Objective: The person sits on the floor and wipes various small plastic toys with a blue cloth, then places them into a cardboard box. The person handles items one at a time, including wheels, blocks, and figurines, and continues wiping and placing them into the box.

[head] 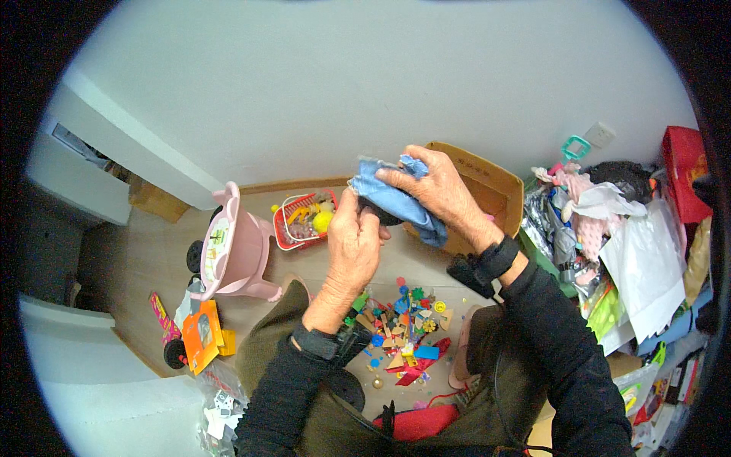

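Both hands hold up a light blue cloth (394, 197) with frayed edges, which looks like denim. My right hand (442, 185) pinches its upper part, with a bunched bit of blue fabric between thumb and fingers. My left hand (354, 240) grips the lower left edge, thumb upward. A dark patch shows under the cloth between the hands; whether it is lining or a separate thing I cannot tell. Behind my right hand stands an open cardboard box (485, 194). On the floor below the hands lies a heap of small colourful toy pieces (408, 325).
To the left are a red plastic basket (285, 234) of toys and a pink plastic children's chair (245, 251). An orange package (203, 337) lies nearer. On the right, plastic bags (645, 257) and cloth items pile up against the wall (388, 85). My legs flank the toy heap.
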Available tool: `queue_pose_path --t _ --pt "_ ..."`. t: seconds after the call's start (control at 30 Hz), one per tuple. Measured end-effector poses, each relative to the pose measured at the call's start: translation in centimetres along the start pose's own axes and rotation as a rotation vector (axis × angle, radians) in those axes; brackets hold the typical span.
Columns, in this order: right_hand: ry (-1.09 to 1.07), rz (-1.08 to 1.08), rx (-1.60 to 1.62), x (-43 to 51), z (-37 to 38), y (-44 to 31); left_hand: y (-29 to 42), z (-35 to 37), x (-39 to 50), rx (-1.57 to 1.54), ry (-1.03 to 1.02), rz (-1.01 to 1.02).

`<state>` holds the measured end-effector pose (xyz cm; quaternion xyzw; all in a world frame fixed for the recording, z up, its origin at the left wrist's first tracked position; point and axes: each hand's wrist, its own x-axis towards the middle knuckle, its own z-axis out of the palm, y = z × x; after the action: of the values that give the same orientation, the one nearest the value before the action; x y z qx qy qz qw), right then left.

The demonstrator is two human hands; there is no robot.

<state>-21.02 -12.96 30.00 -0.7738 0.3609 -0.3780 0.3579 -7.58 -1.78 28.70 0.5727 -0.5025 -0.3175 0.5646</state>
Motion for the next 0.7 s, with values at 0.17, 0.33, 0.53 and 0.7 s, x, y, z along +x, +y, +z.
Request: queue_pose_path --t 0.17,0.33,0.53,0.7 --pt "-0.183 -0.169 -0.028 0.5 -0.6 0.4 0.8 -1.2 0.0 0.178 -0.145 -0.058" --pt "0.108 -0.173 0.199 1.1 0.6 0.3 1.0 -0.3 0.5 -0.285 0.089 -0.198" --pt "-0.032 -0.166 0.055 1.1 0.0 0.6 1.2 -0.5 0.0 0.129 0.011 0.089" --pt "0.074 -0.113 0.035 -1.2 -0.3 -1.3 2.3 -2.5 -1.4 0.465 -0.112 0.256"
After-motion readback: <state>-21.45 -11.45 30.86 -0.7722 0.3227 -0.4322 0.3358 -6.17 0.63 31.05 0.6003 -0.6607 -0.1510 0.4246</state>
